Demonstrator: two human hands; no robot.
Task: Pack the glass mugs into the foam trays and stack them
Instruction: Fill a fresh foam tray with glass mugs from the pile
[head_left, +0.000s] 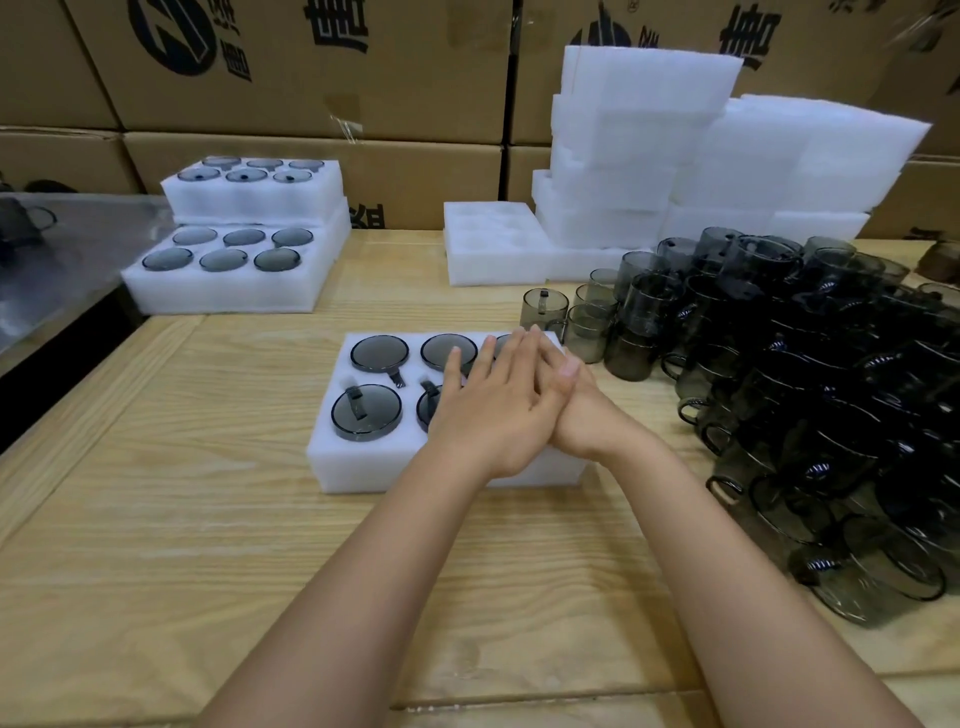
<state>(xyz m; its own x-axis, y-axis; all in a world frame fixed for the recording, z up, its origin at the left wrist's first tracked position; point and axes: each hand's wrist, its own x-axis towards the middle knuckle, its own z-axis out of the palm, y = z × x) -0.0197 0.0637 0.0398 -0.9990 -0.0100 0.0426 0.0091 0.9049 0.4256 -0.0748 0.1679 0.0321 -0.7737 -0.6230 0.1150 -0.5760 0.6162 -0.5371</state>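
Desk (208, 519): pale wood grain. 2 bare forearms reach in from the near edge.

Left hand (493, 410) and right hand (592, 415) overlap above the right part of the near foam tray (363, 467). Fingers (488, 358) of both hands are straight and released, laid flat, grasping nothing. Which hand the thumb lying across the overlap belongs to: cannot tell.

Near foam tray sits at desk centre, 2 rows of 3 pockets. The packed mugs (366, 413) are smoky grey glass, set base-up in the pockets, handles in the side slots. 2 at left are fully visible and 2 in the middle column are partly covered. A sliver of 1 shows at far right, and the near-right pocket is hidden under the hands.

Right of the tray: loose mugs (831, 389), same grey glass, a dense heap from the near right edge to mid-desk, many nested in stacks.

Far left: 2 filled trays, the upper filled tray (254, 197) resting on the far part of the lower filled tray (228, 296), each showing 6 bases.

Far centre: 1 empty tray (493, 260), pockets up. Just right of it, tall piles of spare foam (649, 156).

Far left edge: a clear plastic sheet (62, 270). Behind everything is a wall of cardboard boxes (311, 78) with dark print.
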